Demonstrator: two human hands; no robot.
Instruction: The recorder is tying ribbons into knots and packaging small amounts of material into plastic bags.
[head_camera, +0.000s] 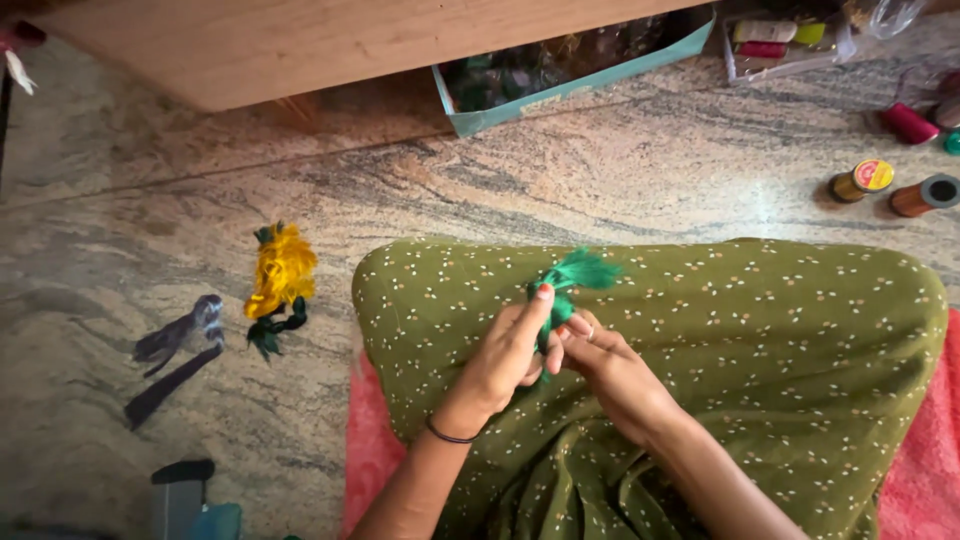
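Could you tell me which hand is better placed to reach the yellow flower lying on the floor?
Probably the left hand: the yellow flower lies on the floor to its side. The right hand, also on the green tuft, sits farther away.

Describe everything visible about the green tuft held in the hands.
The green tuft is a small bundle of teal-green fibres, thread or feather-like, fanned and frayed at its upper end. Its lower part narrows into a stem pinched between the left hand and right hand, which hide much of it. It is held above the lap, over the olive dotted fabric.
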